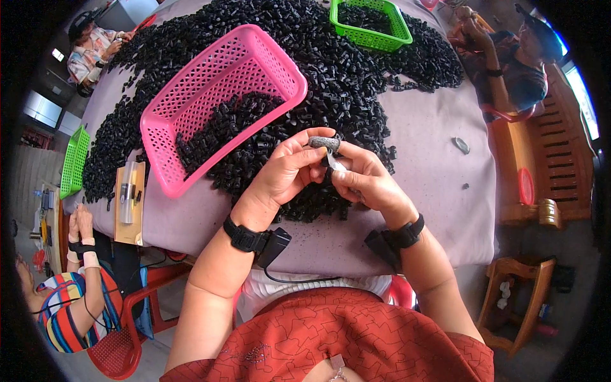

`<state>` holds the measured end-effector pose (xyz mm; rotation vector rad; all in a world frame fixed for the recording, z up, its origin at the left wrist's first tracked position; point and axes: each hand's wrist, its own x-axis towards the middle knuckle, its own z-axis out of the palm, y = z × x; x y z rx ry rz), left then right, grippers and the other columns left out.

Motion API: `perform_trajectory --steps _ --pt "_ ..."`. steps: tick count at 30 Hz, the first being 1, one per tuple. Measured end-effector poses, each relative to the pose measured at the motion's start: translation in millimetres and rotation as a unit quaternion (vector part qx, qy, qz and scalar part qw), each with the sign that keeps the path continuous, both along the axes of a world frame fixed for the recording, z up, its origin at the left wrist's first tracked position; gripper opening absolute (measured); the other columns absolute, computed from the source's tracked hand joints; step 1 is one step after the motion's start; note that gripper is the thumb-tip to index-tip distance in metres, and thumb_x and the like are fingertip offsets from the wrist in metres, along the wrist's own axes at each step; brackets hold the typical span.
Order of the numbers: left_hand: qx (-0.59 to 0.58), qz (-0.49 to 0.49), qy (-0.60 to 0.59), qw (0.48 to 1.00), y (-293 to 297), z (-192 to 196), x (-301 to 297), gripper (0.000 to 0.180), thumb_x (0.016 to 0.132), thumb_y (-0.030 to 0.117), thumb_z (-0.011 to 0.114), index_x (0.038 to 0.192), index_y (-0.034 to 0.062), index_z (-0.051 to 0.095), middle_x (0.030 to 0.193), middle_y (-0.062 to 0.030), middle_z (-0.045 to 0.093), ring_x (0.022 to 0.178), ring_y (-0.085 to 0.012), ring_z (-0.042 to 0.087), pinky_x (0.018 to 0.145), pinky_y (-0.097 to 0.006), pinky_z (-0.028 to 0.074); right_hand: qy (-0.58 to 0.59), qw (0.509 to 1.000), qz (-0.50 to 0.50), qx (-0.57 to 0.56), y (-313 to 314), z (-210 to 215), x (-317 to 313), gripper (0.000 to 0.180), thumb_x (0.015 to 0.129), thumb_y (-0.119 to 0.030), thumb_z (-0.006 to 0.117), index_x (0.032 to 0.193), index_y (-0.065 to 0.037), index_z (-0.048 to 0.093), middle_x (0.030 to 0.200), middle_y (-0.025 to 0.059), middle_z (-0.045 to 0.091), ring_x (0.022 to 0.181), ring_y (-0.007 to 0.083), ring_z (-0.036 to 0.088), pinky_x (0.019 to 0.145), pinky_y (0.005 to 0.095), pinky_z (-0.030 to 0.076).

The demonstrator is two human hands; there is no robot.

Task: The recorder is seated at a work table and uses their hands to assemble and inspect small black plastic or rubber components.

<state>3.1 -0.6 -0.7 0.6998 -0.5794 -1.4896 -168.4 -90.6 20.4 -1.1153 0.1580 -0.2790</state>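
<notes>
Both hands meet in front of me at the near edge of a heap of small black plastic parts. My left hand is closed, pinching a small black part mostly hidden by the fingers. A grey band or wrap covers one fingertip there. My right hand is closed round a small pale blade-like piece, whose tip touches the black part or lies right beside it. The rest of that piece is hidden in my fingers. To the left of my hands, a pink plastic basket lies tilted on the heap, with black parts in it.
A green basket stands at the far side, another green basket at the left edge. A cardboard piece with a clear tube lies at left. A grey oval object rests on the cloth. Several people work around the table.
</notes>
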Motion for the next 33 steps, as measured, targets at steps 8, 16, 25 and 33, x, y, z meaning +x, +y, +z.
perform_trajectory --steps 8,16,25,33 --pt "-0.008 -0.018 0.01 1.0 1.5 4.6 -1.6 0.04 0.09 0.011 0.065 0.128 0.0058 0.052 0.097 -0.0003 0.065 0.064 -0.0043 0.054 0.059 -0.02 0.048 0.021 0.999 -0.044 -0.008 -1.9 -4.4 2.4 0.039 0.096 -0.018 0.058 0.13 0.0 0.052 0.079 -0.0013 0.058 0.053 0.0022 0.042 0.043 0.0173 0.031" --pt "-0.069 0.183 -0.105 0.975 8.0 21.4 0.5 0.022 0.09 0.006 0.065 0.111 0.0024 0.06 0.082 0.0014 0.061 0.067 -0.0054 0.055 0.061 -0.019 0.047 0.016 0.986 -0.169 0.012 -3.3 -9.6 3.2 0.038 0.097 -0.016 0.055 0.131 0.001 0.051 0.065 -0.003 0.048 0.048 0.0034 0.038 0.041 0.0181 0.028" --pt "-0.125 0.527 -0.609 0.58 23.4 50.0 40.0 0.017 0.084 -0.002 0.066 0.1 0.0023 0.065 0.09 -0.0087 0.063 0.077 -0.0185 0.062 0.07 -0.03 0.05 0.014 0.989 -0.149 -0.01 -2.4 -10.4 6.4 0.04 0.097 -0.014 0.054 0.133 0.002 0.049 0.063 -0.0033 0.047 0.048 0.0037 0.038 0.042 0.0183 0.029" --pt "-0.139 0.332 -0.576 0.734 18.8 47.0 12.0 0.017 0.082 -0.001 0.066 0.098 0.0026 0.065 0.092 -0.0105 0.062 0.071 -0.0268 0.062 0.066 -0.036 0.051 0.006 0.991 -0.137 -0.004 -4.5 -13.1 5.4 0.04 0.096 -0.015 0.055 0.133 0.001 0.05 0.067 -0.0028 0.05 0.051 0.0039 0.041 0.043 0.018 0.03"
